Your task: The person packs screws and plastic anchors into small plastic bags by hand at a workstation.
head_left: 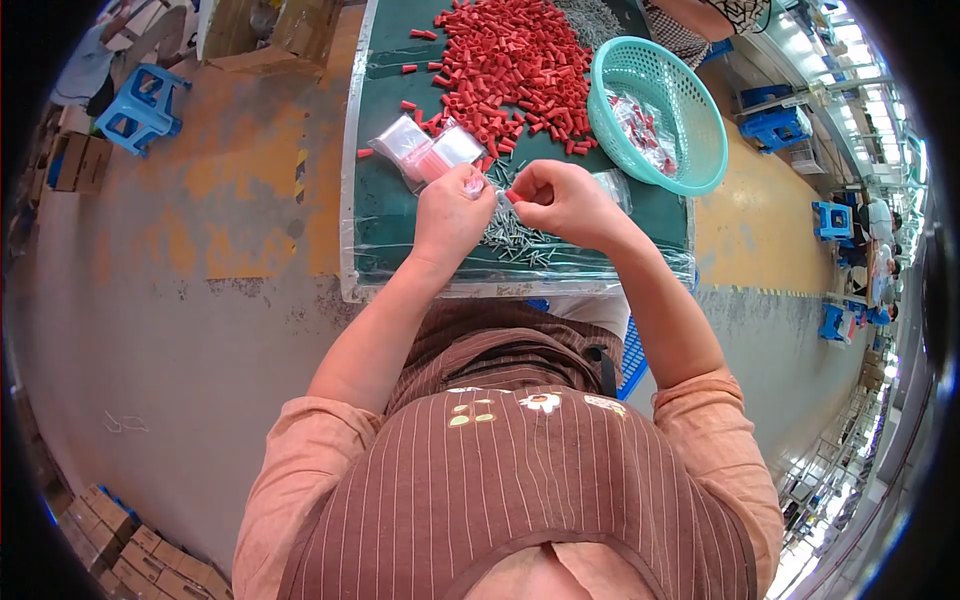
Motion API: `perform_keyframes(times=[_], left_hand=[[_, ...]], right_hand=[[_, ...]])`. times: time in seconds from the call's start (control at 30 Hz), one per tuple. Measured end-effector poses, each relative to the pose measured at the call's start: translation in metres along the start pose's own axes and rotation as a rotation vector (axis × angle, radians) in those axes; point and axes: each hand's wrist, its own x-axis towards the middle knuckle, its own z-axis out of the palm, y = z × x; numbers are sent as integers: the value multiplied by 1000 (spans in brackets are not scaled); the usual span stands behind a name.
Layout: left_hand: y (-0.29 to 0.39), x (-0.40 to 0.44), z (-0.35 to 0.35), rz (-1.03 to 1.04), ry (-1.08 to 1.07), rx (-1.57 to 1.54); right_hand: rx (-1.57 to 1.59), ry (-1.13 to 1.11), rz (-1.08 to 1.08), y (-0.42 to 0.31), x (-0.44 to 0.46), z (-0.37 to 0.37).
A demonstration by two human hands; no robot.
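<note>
My left hand (455,215) is closed, pinching a small clear plastic bag (474,187) at the near part of the table. Close beside it, my right hand (572,205) pinches a small red plastic sleeve (514,196) between thumb and fingers, at the bag's side. Under and around both hands lies a loose pile of grey screws (515,241). Flat packs of clear bags (402,143) rest just beyond my left hand. A large heap of red plastic sleeves (515,70) spreads behind them.
A turquoise basket (707,150) with filled bags (640,130) stands at the table's right edge. More grey screws (590,22) lie at the back. Another person's arm (695,15) reaches in at the far right. A cardboard box (300,45) and blue stool (145,105) stand left.
</note>
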Motion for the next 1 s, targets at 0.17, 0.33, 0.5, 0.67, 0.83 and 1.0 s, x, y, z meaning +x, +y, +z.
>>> perform_keyframes(times=[0.17, 0.33, 0.5, 0.67, 0.83, 1.0], left_hand=[[12, -7, 9, 70, 4, -73], [18, -13, 16, 132, -12, -89], [18, -14, 24, 176, -16, -52], [14, -11, 24, -3, -76, -152], [-4, -5, 31, -55, -77, -189], [3, -6, 29, -59, -106, -202]], right_hand=[[-112, -61, 99, -5, -3, -8], [-391, -83, 157, -24, -8, -15], [-533, -57, 135, -30, -9, -15], [-265, 76, 55, -16, -15, -14], [1, 189, -28, 7, -26, -14], [-262, 239, -270, 10, -40, 3]])
